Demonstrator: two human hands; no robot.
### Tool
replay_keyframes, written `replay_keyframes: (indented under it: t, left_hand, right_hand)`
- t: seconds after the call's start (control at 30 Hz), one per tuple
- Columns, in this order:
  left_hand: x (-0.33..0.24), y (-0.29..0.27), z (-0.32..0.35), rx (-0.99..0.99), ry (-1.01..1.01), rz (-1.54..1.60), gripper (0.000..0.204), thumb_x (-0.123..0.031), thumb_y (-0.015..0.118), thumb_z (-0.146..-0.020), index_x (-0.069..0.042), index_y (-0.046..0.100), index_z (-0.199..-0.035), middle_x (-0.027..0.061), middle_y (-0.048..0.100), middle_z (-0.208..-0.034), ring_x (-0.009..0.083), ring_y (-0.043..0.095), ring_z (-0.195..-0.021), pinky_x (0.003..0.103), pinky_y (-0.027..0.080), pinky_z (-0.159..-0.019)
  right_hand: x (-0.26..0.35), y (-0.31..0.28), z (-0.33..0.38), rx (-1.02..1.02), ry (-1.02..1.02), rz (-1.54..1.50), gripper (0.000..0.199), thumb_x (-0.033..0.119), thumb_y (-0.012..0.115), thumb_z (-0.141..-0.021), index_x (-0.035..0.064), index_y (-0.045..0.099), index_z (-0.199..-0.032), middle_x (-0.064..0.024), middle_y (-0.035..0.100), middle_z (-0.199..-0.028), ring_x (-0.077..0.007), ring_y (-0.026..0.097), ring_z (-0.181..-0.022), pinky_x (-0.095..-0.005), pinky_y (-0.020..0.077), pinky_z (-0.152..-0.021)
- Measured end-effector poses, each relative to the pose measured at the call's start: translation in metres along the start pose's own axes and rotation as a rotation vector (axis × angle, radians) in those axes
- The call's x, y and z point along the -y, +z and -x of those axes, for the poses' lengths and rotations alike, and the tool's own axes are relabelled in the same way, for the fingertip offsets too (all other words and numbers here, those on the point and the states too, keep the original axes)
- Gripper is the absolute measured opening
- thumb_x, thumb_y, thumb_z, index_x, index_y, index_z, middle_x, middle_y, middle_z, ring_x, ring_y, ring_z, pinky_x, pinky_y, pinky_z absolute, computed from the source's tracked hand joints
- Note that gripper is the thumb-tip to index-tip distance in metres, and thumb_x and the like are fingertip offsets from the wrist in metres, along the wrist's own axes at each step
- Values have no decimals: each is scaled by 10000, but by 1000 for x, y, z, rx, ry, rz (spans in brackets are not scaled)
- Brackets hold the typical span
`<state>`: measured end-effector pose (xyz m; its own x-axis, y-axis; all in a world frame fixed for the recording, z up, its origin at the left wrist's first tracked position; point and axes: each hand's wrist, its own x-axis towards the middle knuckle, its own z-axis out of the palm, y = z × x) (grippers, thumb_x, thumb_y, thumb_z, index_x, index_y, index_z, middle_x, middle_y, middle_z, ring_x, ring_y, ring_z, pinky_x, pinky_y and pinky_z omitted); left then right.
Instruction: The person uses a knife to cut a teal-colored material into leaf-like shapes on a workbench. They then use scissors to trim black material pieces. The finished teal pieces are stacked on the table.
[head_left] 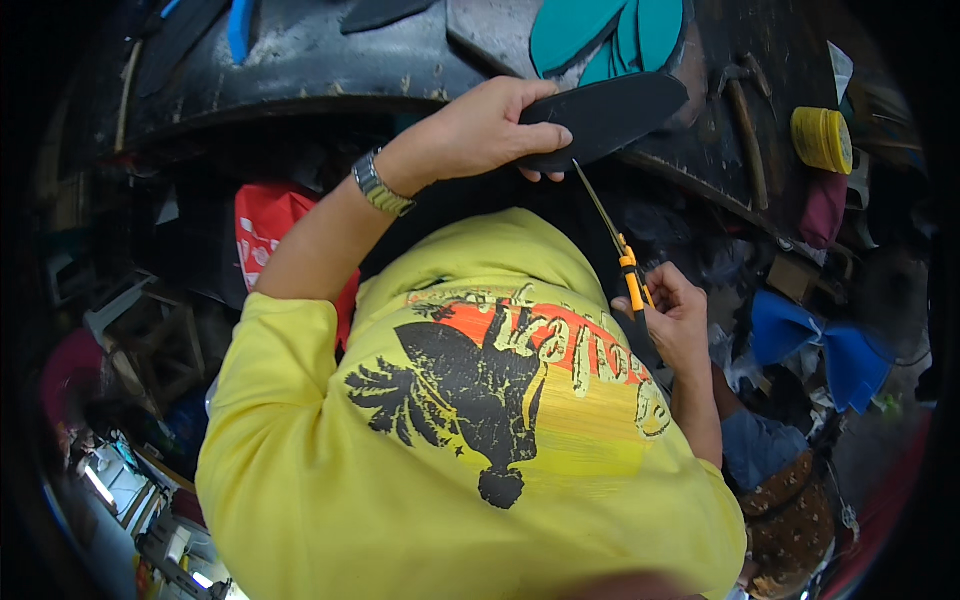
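My left hand grips a flat black shoe sole piece by its left end, thumb on top and fingers beneath. The piece is held in front of the bench edge, its rounded far end pointing right. My right hand is closed around the orange and black handles of a pair of scissors. Their long, thin blades look nearly closed and point up and left. The tip reaches the near edge of the black sole piece, close to my left fingers; whether it touches I cannot tell.
A dark workbench curves across the top, bearing teal sole pieces, a hammer and a blue strip. At its right edge is a yellow tub. A red bag hangs left; blue sheet material lies right.
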<state>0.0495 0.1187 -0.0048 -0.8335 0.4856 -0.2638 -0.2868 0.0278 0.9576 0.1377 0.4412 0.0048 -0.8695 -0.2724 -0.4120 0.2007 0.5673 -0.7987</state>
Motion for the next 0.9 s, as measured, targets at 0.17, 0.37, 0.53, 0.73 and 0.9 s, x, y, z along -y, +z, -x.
replay_keyframes:
  t: [0.17, 0.37, 0.53, 0.73, 0.9]
  left_hand:
    - [-24, -35, 26, -283, 268, -16, 358, -165, 644, -995, 10, 599, -1304, 55, 708, -1114, 105, 674, -981, 251, 555, -849]
    - [-39, -128, 29, -765, 344, -230, 400, -242, 687, -974, -2, 620, -1286, 59, 694, -1187, 130, 642, -1061, 267, 494, -938]
    - [-27, -123, 11, -1250, 169, -1552, 631, -256, 794, -829, -61, 546, -1375, 134, 557, -1322, 338, 552, -1206, 431, 450, -973]
    - [-30, -50, -49, -753, 680, -1124, 585, -309, 788, -846, -125, 593, -1366, 155, 585, -1278, 354, 584, -1147, 457, 468, -983]
    - [-30, -33, -101, -708, 327, -1325, 864, -399, 845, -769, -83, 451, -1470, 204, 585, -1278, 356, 614, -1166, 437, 524, -900]
  right_hand:
    - [2, 8, -19, 20, -90, -286, 288, 82, 892, -748, 60, 623, -849, 80, 524, -666, 6, 416, -592, -171, 316, -533]
    - [-4, 16, -45, 30, 81, -604, 254, 23, 829, -795, 56, 623, -940, 17, 637, -704, -34, 587, -551, -173, 466, -468]
    - [-6, 15, -52, 77, 109, -689, 242, 69, 816, -821, 44, 615, -952, 3, 631, -714, -50, 585, -552, -177, 463, -472]
    - [0, 8, -53, 94, 108, -848, 277, 213, 762, -889, 22, 591, -993, -55, 608, -713, -89, 555, -521, -200, 452, -469]
    - [7, 9, -68, 153, 142, -1038, 325, 300, 725, -923, 12, 584, -972, -88, 604, -696, -119, 539, -500, -215, 441, -471]
